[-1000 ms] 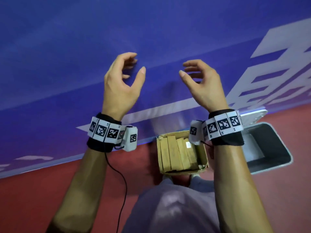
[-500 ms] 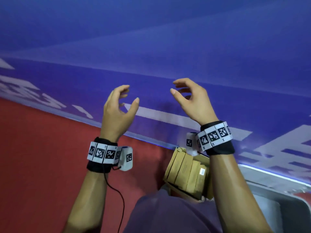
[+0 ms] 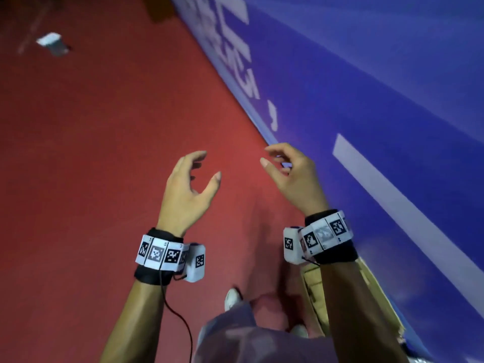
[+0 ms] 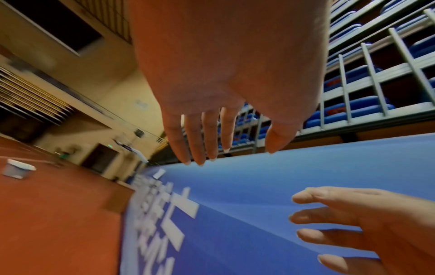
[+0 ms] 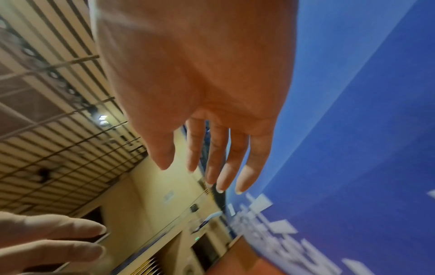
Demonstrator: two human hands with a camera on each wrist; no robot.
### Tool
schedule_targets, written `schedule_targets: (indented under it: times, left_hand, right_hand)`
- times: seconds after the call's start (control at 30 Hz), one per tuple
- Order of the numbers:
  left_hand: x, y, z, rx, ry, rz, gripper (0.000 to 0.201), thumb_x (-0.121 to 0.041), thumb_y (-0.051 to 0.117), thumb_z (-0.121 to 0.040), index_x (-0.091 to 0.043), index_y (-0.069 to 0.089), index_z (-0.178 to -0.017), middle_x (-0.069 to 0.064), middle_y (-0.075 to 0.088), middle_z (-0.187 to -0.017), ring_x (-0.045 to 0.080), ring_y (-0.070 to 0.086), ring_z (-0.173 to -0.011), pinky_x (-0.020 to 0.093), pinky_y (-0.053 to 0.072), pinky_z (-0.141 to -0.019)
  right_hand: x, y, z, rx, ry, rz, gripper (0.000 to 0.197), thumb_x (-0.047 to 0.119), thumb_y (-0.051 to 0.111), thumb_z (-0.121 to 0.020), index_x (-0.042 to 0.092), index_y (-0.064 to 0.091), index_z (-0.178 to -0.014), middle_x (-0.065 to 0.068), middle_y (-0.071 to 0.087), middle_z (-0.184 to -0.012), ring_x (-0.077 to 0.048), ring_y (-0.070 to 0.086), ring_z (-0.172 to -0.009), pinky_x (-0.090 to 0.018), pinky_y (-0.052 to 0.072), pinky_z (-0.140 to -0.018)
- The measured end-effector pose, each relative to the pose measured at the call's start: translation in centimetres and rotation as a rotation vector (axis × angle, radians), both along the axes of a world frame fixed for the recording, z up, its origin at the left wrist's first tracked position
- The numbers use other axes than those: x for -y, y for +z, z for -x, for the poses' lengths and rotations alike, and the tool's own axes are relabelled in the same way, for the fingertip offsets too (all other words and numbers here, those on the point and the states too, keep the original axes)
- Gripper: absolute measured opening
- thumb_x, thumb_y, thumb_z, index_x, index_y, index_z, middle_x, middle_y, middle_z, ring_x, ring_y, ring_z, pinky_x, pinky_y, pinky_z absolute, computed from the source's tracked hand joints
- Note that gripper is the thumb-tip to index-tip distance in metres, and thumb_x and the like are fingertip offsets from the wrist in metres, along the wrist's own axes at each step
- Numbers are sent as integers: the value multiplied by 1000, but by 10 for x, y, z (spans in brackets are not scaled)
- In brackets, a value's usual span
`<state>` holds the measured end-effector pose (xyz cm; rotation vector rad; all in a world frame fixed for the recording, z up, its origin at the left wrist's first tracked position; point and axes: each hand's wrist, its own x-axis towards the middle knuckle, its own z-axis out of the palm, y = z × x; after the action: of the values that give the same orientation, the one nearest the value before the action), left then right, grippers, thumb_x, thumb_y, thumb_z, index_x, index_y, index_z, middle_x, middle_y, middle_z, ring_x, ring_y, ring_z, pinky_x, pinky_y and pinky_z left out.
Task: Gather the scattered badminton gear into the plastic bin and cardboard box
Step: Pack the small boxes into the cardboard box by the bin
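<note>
Searching for the next item; nothing carried. Step judged: between pickups, heading out across the red floor (image 3: 91,153) beside the blue barrier (image 3: 392,100).

Left hand (image 3: 183,192): raised, fingers loosely curled, empty. Right hand (image 3: 293,179): raised, fingers relaxed and spread, empty; confirmed from both wrist views.

Cardboard box (image 3: 317,292): brown, open top, standing on the floor against the foot of the barrier, just behind the right forearm and mostly hidden by it; contents not readable at this moment.

Plastic bin: not identifiable for certain. Small white-rimmed object (image 3: 51,43): far off on the floor at upper left, blurred, too small to name; possibly a container, possibly stray gear.

Next move, as judged: walking to the distant object, bending, closing one hand round it, returning to the box. No racket or shuttlecock in view.
</note>
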<state>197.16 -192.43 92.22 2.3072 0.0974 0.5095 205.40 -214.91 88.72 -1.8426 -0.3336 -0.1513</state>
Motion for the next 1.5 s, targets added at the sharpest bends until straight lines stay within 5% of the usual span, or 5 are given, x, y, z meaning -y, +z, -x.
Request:
schedule_targets:
  times: [0.3, 0.73, 1.07, 1.5]
  left_hand:
    - [-187, 10, 160, 27, 523, -35, 46, -40, 70, -94, -26, 56, -136, -13, 59, -132, 4, 58, -119, 39, 54, -97]
    - [-429, -11, 457, -94, 1185, -10, 50, -50, 68, -93, -29, 54, -136, -16, 58, -132, 2, 57, -119, 39, 52, -101]
    - [-540, -58, 505, -97, 1460, 70, 52, -54, 66, -90, -30, 54, -135, -17, 58, -130, 3, 58, -119, 41, 53, -99]
    - [-744, -38, 519, -123, 1829, 96, 53, -50, 68, -89, -31, 54, -136, -15, 56, -133, 3, 57, -120, 40, 54, -99]
  right_hand:
    - [-254, 25, 63, 61, 566, 35, 21, 38, 71, -93, 35, 67, -113, 17, 67, -114, 0, 64, -104, -32, 57, -86]
    - [-640, 18, 291, 70, 1201, 21, 21, 35, 72, -92, 33, 67, -113, 16, 67, -112, -1, 63, -108, -34, 57, -89]
    - [-825, -34, 346, 75, 1510, 98, 22, 35, 73, -91, 34, 67, -112, 17, 66, -113, -1, 63, -107, -37, 56, -90]
    - [-1135, -9, 404, 100, 1799, 20, 22, 37, 73, -91, 31, 68, -111, 14, 69, -110, -2, 64, -105, -37, 57, -92]
